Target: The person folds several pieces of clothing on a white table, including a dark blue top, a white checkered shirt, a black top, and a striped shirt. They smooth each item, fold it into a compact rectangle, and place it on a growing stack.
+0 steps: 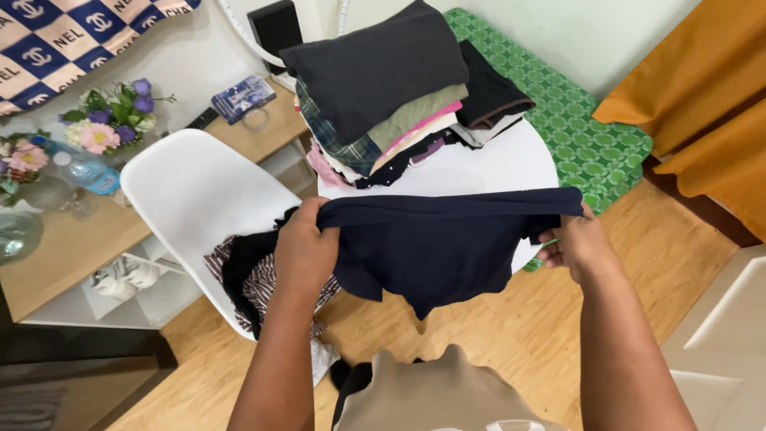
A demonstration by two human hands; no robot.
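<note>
- The navy garment (435, 243) hangs in the air between both hands, stretched along its top edge over the near rim of the white round table (511, 164) and above the wooden floor (511, 335).
- The left hand (306, 247) is closed in a fist round the garment's left end, cloth bunched inside the grip.
- The right hand (576, 243) pinches the right end; its fingers curl under the edge, so how much cloth it holds I cannot quite tell.
- The cloth looks soft, thin and light: the top edge runs taut while the body sags into loose folds and a point below. It should carry no stiffness of its own and will droop wherever it is not held.
- Likely not slippery and not fragile; a firm pinch at the two top corners, as now, seems the best hold, since a single grip would let it collapse into a bundle.
- Behind it on the table sits a stack of folded clothes (399, 88), dark pieces on top, plaid and pink lower down.
- A white chair (191, 191) stands just left of the table, with a loose heap of dark and striped clothes (251, 279) on its seat, just beside the left hand.
</note>
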